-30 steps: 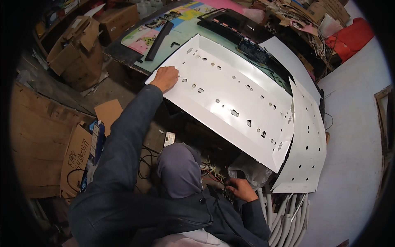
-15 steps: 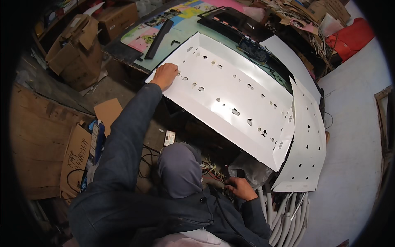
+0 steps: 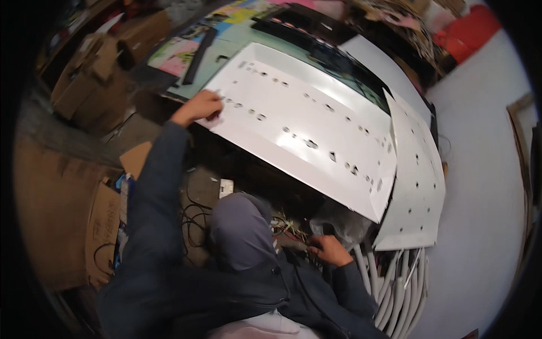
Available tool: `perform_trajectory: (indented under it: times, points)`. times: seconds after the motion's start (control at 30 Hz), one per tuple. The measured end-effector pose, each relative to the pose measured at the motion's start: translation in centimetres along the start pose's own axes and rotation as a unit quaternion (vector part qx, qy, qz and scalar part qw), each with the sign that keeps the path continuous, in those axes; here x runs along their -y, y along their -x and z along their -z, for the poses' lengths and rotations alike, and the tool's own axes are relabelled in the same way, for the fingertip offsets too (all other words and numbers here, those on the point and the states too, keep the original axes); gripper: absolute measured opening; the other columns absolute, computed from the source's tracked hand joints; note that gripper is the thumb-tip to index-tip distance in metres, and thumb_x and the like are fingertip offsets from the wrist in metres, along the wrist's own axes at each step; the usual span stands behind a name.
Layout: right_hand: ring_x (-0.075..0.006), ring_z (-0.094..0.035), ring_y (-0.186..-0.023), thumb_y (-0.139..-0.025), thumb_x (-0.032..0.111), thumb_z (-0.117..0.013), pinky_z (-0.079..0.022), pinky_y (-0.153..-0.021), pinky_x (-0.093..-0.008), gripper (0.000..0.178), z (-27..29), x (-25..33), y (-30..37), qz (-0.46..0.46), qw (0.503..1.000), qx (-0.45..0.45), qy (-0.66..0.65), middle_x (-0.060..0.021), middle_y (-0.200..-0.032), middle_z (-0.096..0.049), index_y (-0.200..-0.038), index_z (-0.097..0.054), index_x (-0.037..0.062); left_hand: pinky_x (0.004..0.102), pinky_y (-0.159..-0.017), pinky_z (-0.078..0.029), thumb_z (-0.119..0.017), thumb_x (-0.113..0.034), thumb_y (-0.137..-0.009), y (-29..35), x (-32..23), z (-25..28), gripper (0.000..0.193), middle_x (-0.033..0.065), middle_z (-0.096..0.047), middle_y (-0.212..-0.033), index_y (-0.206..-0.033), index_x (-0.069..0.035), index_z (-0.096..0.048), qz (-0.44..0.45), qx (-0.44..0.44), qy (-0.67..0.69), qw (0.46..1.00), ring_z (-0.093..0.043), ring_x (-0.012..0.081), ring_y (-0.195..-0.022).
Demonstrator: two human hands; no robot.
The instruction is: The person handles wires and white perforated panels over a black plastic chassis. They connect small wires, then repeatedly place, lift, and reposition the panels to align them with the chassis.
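Observation:
A white metal tray-shaped panel with folded-up sides and rows of holes lies tilted across the bench. My left hand is at its near left corner, fingers bent together; whatever they pinch, if anything, is too small and blurred to name. Lower down, my right hand is closed with curled fingers, beside a clear plastic bag and a tangle of thin wires. What the right fingers hold is hidden.
A second white perforated panel leans at the right, above several grey-white tubes. Behind lie a black bar and a dark frame. Cardboard boxes stand at the left. A rounded grey cloth-covered form is in front of me.
The view has shifted, so the scene sits a little left and higher. My left hand has turned and drawn slightly back toward the panel's corner. My right hand has hardly moved.

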State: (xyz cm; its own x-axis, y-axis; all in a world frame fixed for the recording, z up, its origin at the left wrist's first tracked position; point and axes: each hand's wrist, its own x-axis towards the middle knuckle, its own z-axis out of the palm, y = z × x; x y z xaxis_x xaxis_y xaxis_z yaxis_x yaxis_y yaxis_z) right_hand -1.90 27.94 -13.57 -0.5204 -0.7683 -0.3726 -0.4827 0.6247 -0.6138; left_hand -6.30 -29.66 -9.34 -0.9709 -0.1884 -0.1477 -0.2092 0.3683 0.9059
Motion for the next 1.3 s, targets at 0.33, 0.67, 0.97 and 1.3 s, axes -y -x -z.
perform_trajectory:
  times: [0.33,0.67,0.97,1.3]
  points:
    - [-0.0425,-0.064,-0.083,-0.086,0.016,-0.070,-0.050,-0.072,-0.0502,0.016,1.6,1.7,-0.9,0.048,0.994,-0.098,0.027,-0.0201,-0.084,-0.067,-0.094,-0.067,0.0024,0.0407,-0.073,-0.056,-0.083,-0.026,-0.073,10.3,0.0,-5.3,0.031,0.0174,-0.074,-0.086,-0.092,-0.003,-0.078,0.074,0.112,-0.391,0.910,-0.072,0.0330,-0.081]
    - [-0.0305,-0.064,-0.096,-0.083,0.012,-0.076,-0.052,-0.079,-0.0397,0.021,7.4,3.2,-1.7,0.064,0.852,-0.470,0.220,-0.0111,-0.108,-0.067,-0.102,-0.069,0.0062,0.0411,-0.090,-0.052,-0.078,-0.011,-0.080,9.7,-3.9,-12.2,0.037,0.0132,-0.067,-0.112,-0.115,-0.009,-0.069,-0.282,-0.164,-0.348,0.879,-0.062,0.0334,-0.108]
    - [-0.0353,-0.066,-0.100,-0.090,0.016,-0.067,-0.052,-0.083,-0.0442,0.020,10.6,-1.0,-6.7,-0.054,0.929,-0.362,-0.049,-0.0160,-0.104,-0.070,-0.106,-0.073,0.0044,0.0430,-0.100,-0.048,-0.076,-0.012,-0.083,7.2,-4.3,-13.1,0.042,0.0125,-0.067,-0.123,-0.124,-0.009,-0.067,-0.260,0.017,-0.352,0.899,-0.060,0.0340,-0.117]
    - [-0.0284,-0.067,-0.097,-0.089,0.015,-0.068,-0.055,-0.081,-0.0414,0.016,15.8,-4.0,-12.9,0.024,0.902,-0.289,0.320,-0.0073,-0.098,-0.069,-0.104,-0.074,0.0111,0.0436,-0.097,-0.050,-0.076,-0.030,-0.085,8.9,-18.4,-18.1,0.054,0.0203,-0.069,-0.120,-0.134,-0.009,-0.062,-0.205,0.279,-0.463,0.816,-0.064,0.0367,-0.112]
